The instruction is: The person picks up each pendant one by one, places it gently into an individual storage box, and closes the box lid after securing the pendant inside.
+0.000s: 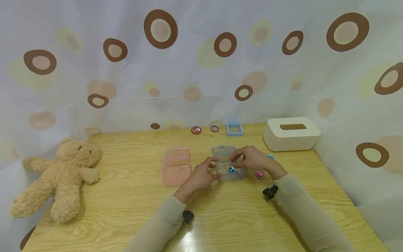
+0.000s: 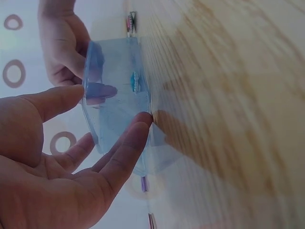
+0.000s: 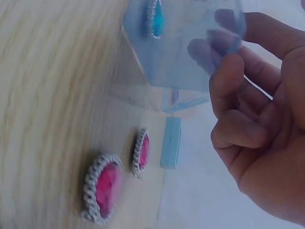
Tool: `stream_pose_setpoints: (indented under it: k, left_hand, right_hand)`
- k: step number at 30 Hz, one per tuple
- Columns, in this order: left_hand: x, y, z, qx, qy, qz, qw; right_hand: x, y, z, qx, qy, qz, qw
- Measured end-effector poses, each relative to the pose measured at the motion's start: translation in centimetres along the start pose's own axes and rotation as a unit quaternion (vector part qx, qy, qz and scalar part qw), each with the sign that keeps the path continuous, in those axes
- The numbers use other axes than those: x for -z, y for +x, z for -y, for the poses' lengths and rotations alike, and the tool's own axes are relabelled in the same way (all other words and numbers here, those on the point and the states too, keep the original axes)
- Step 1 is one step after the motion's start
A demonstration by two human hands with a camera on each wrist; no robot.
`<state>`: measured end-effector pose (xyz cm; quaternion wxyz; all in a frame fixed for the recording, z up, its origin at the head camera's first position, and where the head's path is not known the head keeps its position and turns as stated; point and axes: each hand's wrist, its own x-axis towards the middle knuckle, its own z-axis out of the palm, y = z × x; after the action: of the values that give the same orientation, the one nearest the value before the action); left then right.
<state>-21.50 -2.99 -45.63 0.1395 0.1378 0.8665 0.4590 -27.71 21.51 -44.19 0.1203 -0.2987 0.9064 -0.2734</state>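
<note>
a wooden table (image 1: 220, 227) carries a teddy bear (image 1: 59, 176), pink case (image 1: 174, 182), clear box (image 1: 231, 177), pink gem (image 1: 260, 174) and tissue box (image 1: 289, 141)

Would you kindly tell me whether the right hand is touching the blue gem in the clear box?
Apart: the right wrist view shows, through the clear box, a visible gap between the right hand and the blue gem.

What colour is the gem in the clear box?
The gem is blue with a silvery edge, best seen in the head view.
</note>
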Motion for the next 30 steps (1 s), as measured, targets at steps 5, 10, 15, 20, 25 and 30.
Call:
stream_pose_setpoints:
  k: [5,10,15,20,25,30]
  left_hand:
    - [0.0,0.1,-0.1,0.004,0.001,-0.004,1.0]
    - [0.0,0.1,-0.1,0.001,0.007,-0.003,1.0]
    - [0.0,0.1,0.0,0.001,0.007,0.002,1.0]
    - [0.1,0.1,0.1,-0.001,0.005,0.003,1.0]
    - [0.0,0.1,0.1,0.0,0.006,0.005,1.0]
    - [0.0,0.1,0.1,0.001,0.008,0.004,1.0]
  right_hand:
    - [0.9,-0.4,0.0,-0.004,0.009,-0.023,0.9997]
    - [1.9,-0.9,-0.6,-0.024,0.037,-0.045,0.998]
    - [2.7,-1.5,-1.4,-0.036,0.031,-0.07,0.9964]
    - [3.3,-2.1,-2.4,-0.055,0.023,-0.086,0.9945]
    - [3.6,-2.7,-3.3,-0.082,0.045,-0.09,0.9916]
    - [3.7,-3.2,-4.0,-0.108,0.04,-0.096,0.9887]
